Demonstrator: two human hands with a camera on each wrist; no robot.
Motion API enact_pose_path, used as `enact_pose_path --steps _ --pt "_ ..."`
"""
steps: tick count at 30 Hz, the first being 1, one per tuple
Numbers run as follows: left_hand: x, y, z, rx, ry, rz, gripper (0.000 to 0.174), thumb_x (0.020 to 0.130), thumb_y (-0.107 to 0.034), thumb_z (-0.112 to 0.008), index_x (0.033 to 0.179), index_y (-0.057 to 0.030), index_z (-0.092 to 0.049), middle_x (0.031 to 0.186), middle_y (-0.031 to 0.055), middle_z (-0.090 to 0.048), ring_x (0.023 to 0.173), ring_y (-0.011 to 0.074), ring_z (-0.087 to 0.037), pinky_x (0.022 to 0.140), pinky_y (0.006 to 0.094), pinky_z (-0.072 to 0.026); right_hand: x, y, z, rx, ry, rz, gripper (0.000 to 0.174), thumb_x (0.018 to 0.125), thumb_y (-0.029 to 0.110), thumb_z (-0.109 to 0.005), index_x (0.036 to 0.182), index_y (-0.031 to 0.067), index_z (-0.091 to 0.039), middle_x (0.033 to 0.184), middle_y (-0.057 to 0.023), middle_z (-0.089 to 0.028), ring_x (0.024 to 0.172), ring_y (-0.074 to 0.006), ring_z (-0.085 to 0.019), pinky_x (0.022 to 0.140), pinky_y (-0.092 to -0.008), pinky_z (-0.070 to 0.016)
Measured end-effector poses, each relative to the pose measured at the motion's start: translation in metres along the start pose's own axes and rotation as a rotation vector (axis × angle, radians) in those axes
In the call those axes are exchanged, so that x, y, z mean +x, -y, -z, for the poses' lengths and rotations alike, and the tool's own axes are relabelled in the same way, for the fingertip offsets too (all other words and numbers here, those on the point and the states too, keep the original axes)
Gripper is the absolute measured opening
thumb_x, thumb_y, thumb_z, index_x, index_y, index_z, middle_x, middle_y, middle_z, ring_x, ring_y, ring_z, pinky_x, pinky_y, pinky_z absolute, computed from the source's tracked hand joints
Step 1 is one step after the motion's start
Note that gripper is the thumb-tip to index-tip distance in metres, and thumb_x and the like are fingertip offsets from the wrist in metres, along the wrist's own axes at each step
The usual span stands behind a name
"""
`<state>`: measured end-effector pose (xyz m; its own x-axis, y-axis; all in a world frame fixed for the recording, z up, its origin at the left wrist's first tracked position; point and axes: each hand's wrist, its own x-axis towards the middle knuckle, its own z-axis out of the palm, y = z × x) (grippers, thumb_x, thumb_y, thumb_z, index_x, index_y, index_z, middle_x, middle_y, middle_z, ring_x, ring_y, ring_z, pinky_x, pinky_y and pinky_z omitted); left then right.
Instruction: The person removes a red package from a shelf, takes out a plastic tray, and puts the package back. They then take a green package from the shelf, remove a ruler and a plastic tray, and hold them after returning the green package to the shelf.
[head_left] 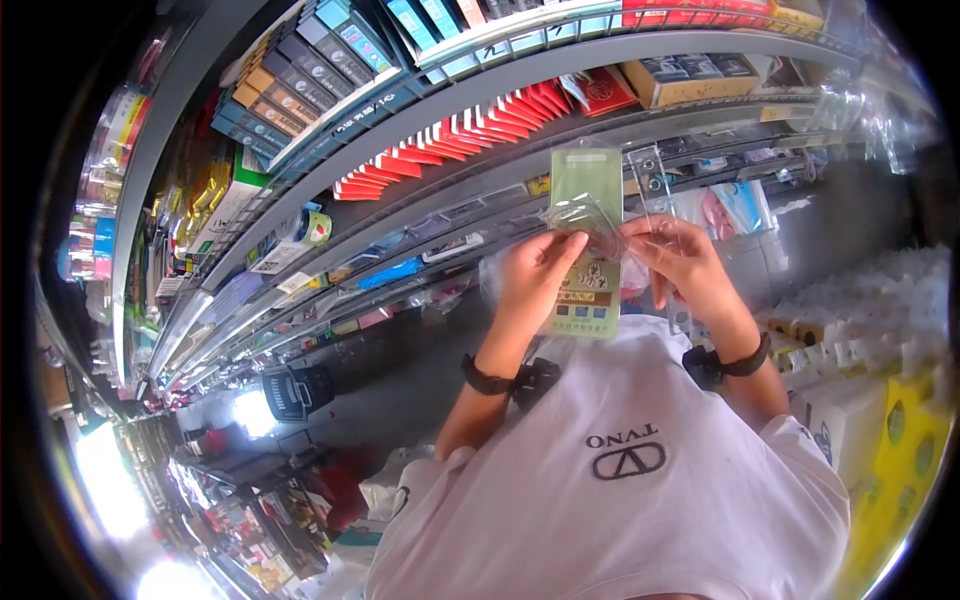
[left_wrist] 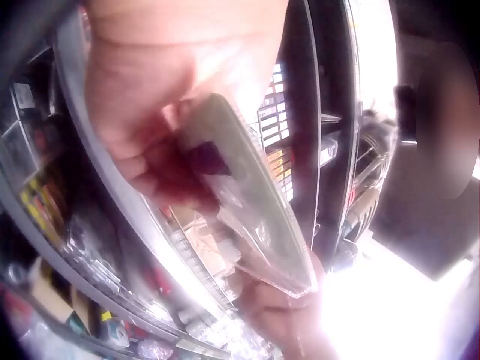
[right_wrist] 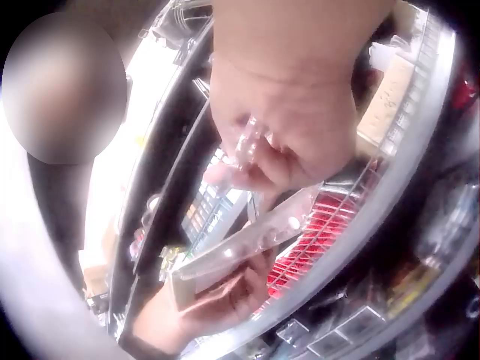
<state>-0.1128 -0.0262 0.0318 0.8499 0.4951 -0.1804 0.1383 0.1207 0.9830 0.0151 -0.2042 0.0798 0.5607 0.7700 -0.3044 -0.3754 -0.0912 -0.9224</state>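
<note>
A tall pale-green packaging card [head_left: 585, 180] with small printed pictures on its lower half is held upright before the chest. My left hand [head_left: 535, 275] grips it by one side, thumb across its front. Clear plastic film [head_left: 580, 212] bulges over the card's middle. From the other side my right hand [head_left: 690, 265] pinches clear plastic at the card's edge, with a clear strip [head_left: 648, 170] rising above the fingers. In the left wrist view, the card [left_wrist: 259, 191] appears nearly edge-on. The right wrist view has a bit of clear plastic [right_wrist: 251, 142] between the right fingers.
Shelves ahead carry boxed goods [head_left: 310, 75], a row of red packets [head_left: 450, 140] and a cardboard box [head_left: 690, 78]. Bagged items [head_left: 735, 208] hang near the right hand. A dark crate [head_left: 290, 393] stands lower left; yellow packaging [head_left: 905, 450] lies at the right.
</note>
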Motion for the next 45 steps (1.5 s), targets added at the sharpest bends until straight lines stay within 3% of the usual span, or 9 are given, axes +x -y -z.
enact_pose_path --steps 3,9,12,21,27,28,32,38,45 --pt "0.0 -0.002 -0.001 -0.018 0.022 -0.004 0.031 0.096 -0.027 -0.071 0.106 0.0015 -0.073 0.088 0.0028 -0.073 0.08 0.0047 -0.062 0.072 0.0226 -0.049 0.001 0.001 0.003 -0.039 0.036 -0.032 0.025 0.094 0.011 -0.069 0.114 -0.0032 -0.066 0.083 -0.0045 -0.067 0.051 -0.0102 -0.061 0.043 -0.0221 -0.0443" --pt "-0.001 -0.008 -0.004 0.125 -0.01 -0.039 0.029 0.095 -0.026 -0.071 0.105 0.0013 -0.073 0.087 0.0046 -0.074 0.079 0.0057 -0.064 0.072 0.0228 -0.0491 0.005 -0.008 0.002 -0.163 -0.066 -0.026 0.025 0.092 0.011 -0.072 0.111 -0.0055 -0.069 0.087 -0.0058 -0.069 0.063 -0.0088 -0.064 0.052 -0.0239 -0.0561" --pt "-0.001 -0.01 -0.002 0.172 0.003 -0.078 0.03 0.094 -0.026 -0.072 0.104 0.0021 -0.073 0.087 0.0053 -0.074 0.079 0.0062 -0.064 0.072 0.0231 -0.0494 0.007 -0.014 0.001 -0.173 -0.113 0.014 0.027 0.092 0.014 -0.074 0.109 -0.0053 -0.069 0.08 -0.0032 -0.068 0.056 -0.0062 -0.059 0.046 -0.0193 -0.047" --pt "-0.003 -0.012 -0.002 0.184 0.046 -0.08 0.029 0.094 -0.027 -0.073 0.102 0.0011 -0.073 0.087 0.0049 -0.074 0.081 0.0074 -0.066 0.074 0.0232 -0.05 0.01 -0.016 0.001 -0.22 -0.103 0.001 0.027 0.094 0.015 -0.071 0.113 -0.0038 -0.068 0.089 -0.0054 -0.071 0.056 -0.0084 -0.061 0.045 -0.0197 -0.0445" --pt "-0.003 -0.012 0.009 0.083 0.005 -0.028 0.028 0.094 -0.025 -0.072 0.101 0.0029 -0.072 0.089 0.0043 -0.073 0.084 0.008 -0.065 0.075 0.0239 -0.0499 0.008 -0.018 0.021 -0.032 -0.034 0.057 0.058 0.104 0.044 -0.05 0.141 -0.0016 -0.051 0.116 -0.0102 -0.068 0.089 -0.0133 -0.066 0.067 -0.0236 -0.0524" --pt "-0.004 -0.015 0.011 0.079 -0.001 -0.005 0.03 0.094 -0.025 -0.072 0.1 0.0043 -0.072 0.087 0.0037 -0.072 0.082 0.007 -0.062 0.074 0.0239 -0.0487 0.004 -0.013 0.024 0.044 0.037 0.048 0.066 0.106 0.051 -0.041 0.146 -0.0011 -0.045 0.127 -0.0127 -0.063 0.105 -0.0184 -0.062 0.08 -0.0309 -0.0536" --pt "0.0 0.005 0.024 0.15 -0.035 0.006 0.026 0.095 -0.022 -0.072 0.099 0.0037 -0.071 0.085 -0.0022 -0.066 0.075 0.0027 -0.057 0.068 0.0194 -0.0458 0.0 -0.01 0.031 0.353 0.047 0.071 0.058 0.107 0.044 -0.044 0.144 -0.0004 -0.047 0.131 -0.0178 -0.061 0.113 -0.0279 -0.062 0.097 -0.0422 -0.0513" --pt "-0.001 0.01 0.022 0.069 -0.032 0.044 0.029 0.093 -0.024 -0.073 0.097 0.0044 -0.07 0.082 -0.0021 -0.065 0.075 0.0037 -0.054 0.067 0.023 -0.0446 -0.002 -0.021 0.041 0.302 0.045 0.144 0.041 0.101 0.036 -0.059 0.128 0.0047 -0.059 0.117 -0.0123 -0.069 0.107 -0.0224 -0.069 0.083 -0.0345 -0.0594" --pt "-0.003 0.006 0.018 0.043 -0.004 0.059 0.029 0.094 -0.024 -0.073 0.101 0.004 -0.071 0.085 -0.0005 -0.067 0.079 0.0046 -0.057 0.071 0.0226 -0.0466 0.002 -0.021 0.038 0.035 -0.23 0.128 0.033 0.099 0.037 -0.065 0.107 0.0052 -0.069 0.087 -0.0031 -0.072 0.078 -0.0086 -0.066 0.065 -0.0231 -0.0498"
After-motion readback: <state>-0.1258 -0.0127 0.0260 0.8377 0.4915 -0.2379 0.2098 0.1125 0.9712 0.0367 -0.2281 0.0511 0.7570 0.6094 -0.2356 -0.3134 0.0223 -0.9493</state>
